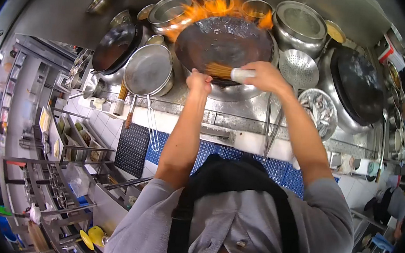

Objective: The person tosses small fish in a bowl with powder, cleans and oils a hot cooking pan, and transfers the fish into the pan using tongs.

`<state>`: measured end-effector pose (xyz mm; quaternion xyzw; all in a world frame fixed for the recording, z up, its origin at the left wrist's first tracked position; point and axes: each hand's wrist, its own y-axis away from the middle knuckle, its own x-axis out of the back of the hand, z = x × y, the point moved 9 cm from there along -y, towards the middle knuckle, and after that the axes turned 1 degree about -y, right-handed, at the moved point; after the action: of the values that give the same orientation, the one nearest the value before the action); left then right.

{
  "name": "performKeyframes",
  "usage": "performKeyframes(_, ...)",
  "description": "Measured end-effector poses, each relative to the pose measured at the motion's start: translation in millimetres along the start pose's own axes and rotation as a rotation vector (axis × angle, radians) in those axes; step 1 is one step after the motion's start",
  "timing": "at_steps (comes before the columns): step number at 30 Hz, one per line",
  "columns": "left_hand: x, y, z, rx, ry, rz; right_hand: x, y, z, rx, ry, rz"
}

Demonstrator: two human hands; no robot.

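Observation:
A large dark wok (220, 43) sits over the burner in front of me, wet inside, with orange flames rising behind its far rim. My left hand (199, 81) is closed at the wok's near left rim; its fingers hide the exact spot they grip. A bamboo wok brush (219, 70) with a white-wrapped handle is in my right hand (264, 77), fingers wrapped round the handle end. The bristles point left and lie against the near inside of the wok.
Other woks (357, 85) stand to the right and left (115, 47). Strainers (148, 67) rest on a pot at left. A perforated ladle (298, 68) and a bowl of small fish (318, 113) lie at right. Metal pots (300, 23) line the back near the flames.

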<state>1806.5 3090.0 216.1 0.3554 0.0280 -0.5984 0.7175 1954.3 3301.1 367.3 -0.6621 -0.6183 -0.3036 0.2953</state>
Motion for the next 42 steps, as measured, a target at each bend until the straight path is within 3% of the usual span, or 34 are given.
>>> performKeyframes(4,4,20,28,0.036,0.063,-0.146,46,87,43,-0.174,-0.091,0.317)
performKeyframes(7,13,32,36,0.034,0.054,-0.134,43,141,64,-0.348,-0.550,0.595)
performKeyframes(10,16,46,45,0.019,0.053,-0.140,15,174,71,-0.500,-0.854,0.568)
performKeyframes(15,16,56,60,-0.013,0.027,-0.214,-8,212,64,-0.388,-0.903,0.653)
performKeyframes(16,16,60,63,-0.025,0.026,-0.230,-15,219,55,-0.469,-0.907,0.564)
performKeyframes(22,20,74,68,-0.062,-0.039,-0.246,-38,213,17,-0.381,-0.875,0.542)
performKeyframes(26,18,91,74,-0.116,-0.066,-0.266,-60,200,5,-0.387,-0.957,0.390)
performKeyframes(30,15,104,80,-0.202,-0.077,-0.290,-58,181,-4,-0.214,-0.802,0.448)
performKeyframes(34,11,119,89,-0.268,-0.112,-0.320,-74,161,-9,-0.303,-0.822,0.420)
performKeyframes(35,10,121,91,-0.281,-0.120,-0.321,-82,150,-3,-0.216,-0.756,0.495)
performKeyframes(39,6,126,100,-0.332,-0.146,-0.343,-96,125,-12,-0.347,-0.660,0.389)
performKeyframes(42,7,123,108,-0.362,-0.172,-0.387,-109,109,-19,-0.261,-0.574,0.448)
